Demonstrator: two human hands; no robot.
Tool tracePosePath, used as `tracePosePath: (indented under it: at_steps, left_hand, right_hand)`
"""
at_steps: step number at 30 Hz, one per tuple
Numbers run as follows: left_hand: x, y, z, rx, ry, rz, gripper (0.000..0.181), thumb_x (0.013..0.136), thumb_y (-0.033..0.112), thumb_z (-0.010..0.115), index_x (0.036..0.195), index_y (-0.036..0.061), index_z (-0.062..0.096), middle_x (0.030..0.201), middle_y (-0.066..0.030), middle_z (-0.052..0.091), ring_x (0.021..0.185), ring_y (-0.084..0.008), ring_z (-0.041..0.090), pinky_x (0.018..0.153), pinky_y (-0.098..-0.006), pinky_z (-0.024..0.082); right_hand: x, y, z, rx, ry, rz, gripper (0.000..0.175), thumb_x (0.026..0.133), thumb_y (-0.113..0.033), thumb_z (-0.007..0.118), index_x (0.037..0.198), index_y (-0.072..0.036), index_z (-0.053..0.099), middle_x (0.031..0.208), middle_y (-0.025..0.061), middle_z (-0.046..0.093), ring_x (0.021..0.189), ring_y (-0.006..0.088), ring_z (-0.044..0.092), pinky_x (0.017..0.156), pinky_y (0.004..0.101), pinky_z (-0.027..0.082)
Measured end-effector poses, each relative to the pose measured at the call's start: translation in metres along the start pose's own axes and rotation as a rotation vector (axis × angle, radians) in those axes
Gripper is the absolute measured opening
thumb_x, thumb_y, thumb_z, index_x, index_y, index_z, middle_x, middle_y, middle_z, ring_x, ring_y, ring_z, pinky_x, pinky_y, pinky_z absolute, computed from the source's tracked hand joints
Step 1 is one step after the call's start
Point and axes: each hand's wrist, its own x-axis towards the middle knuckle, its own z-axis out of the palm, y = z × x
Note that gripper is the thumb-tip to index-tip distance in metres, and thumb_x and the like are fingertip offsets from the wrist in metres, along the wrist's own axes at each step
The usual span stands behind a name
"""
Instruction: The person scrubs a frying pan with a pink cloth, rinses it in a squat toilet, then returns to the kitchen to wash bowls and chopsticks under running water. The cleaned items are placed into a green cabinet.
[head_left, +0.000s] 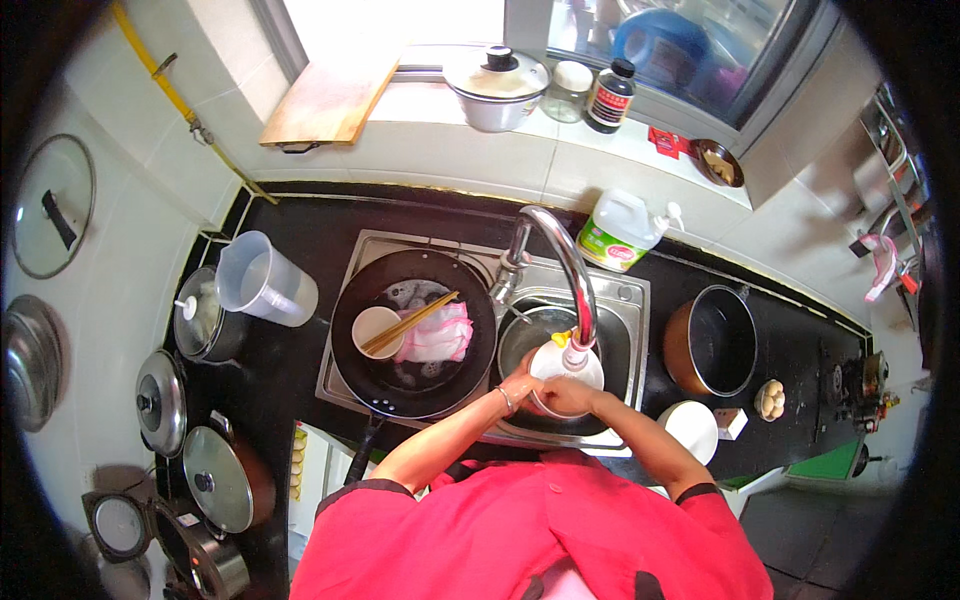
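Note:
A white bowl (581, 373) is held under the chrome faucet (574, 255) in the right sink basin (634, 352). My left hand (519, 386) grips its left side, fingers partly hidden by the bowl. Over the near rim reaches my right hand (566, 395), bent inward; its fingertips are hard to see. Below is a round metal basin (517, 330). Across the left half of the sink rests a black wok (352, 292) with sudsy water. In it are a small white bowl (367, 324), a bundle of wooden chopsticks (420, 319) and a pink-and-white cloth (448, 337).
Right of the sink stand a brown pot (681, 349), white bowls (688, 431) and a small dish of eggs (770, 400). A detergent jug (619, 225) is behind the faucet. Leftward are a plastic measuring jug (266, 281) and a lidded pot (217, 480). The wok handle (365, 446) juts toward me.

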Motion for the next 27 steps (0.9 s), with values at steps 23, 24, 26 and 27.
tracePosePath:
  at_steps: [23, 24, 26, 27]
  left_hand:
    - [0.003, 0.064, -0.211, 1.704, 0.935, 0.333, 0.019, 0.082, 0.018, 0.047, 0.097, 0.0090, 0.056, 0.095, -0.0136, 0.060, 0.093, -0.0323, 0.056, 0.077, -0.0402, 0.044]
    - [0.005, 0.064, -0.215, 1.722, 0.891, 0.162, 0.020, 0.083, 0.018, 0.044, 0.099, 0.0099, 0.055, 0.098, -0.0125, 0.059, 0.097, -0.0303, 0.053, 0.081, -0.0413, 0.042]
    - [0.010, 0.064, -0.217, 1.789, 0.845, -0.025, 0.022, 0.084, 0.017, 0.041, 0.101, 0.0111, 0.053, 0.100, -0.0109, 0.059, 0.100, -0.0276, 0.051, 0.084, -0.0430, 0.038]
    - [0.012, 0.059, -0.218, 1.847, 0.831, -0.046, 0.022, 0.085, 0.017, 0.040, 0.101, 0.0115, 0.053, 0.099, -0.0103, 0.059, 0.099, -0.0269, 0.052, 0.084, -0.0437, 0.038]
  right_hand:
    - [-0.039, -0.027, -0.043, 1.063, 0.185, 0.552, 0.051, 0.072, -0.003, 0.055, 0.122, -0.003, 0.040, 0.093, 0.0109, 0.059, 0.069, 0.0212, 0.061, 0.042, 0.0324, 0.052]
    - [-0.037, -0.021, -0.030, 1.118, 0.208, 0.557, 0.050, 0.072, -0.004, 0.055, 0.120, -0.003, 0.042, 0.091, 0.0109, 0.060, 0.067, 0.0208, 0.060, 0.041, 0.0316, 0.052]
    - [-0.037, -0.015, -0.028, 1.175, 0.176, 0.569, 0.042, 0.074, -0.008, 0.058, 0.114, -0.001, 0.048, 0.085, 0.0098, 0.061, 0.063, 0.0193, 0.061, 0.039, 0.0297, 0.050]
    - [-0.035, -0.021, -0.036, 1.172, 0.186, 0.479, 0.036, 0.077, -0.011, 0.058, 0.110, -0.001, 0.051, 0.083, 0.0085, 0.062, 0.061, 0.0181, 0.062, 0.040, 0.0286, 0.051]
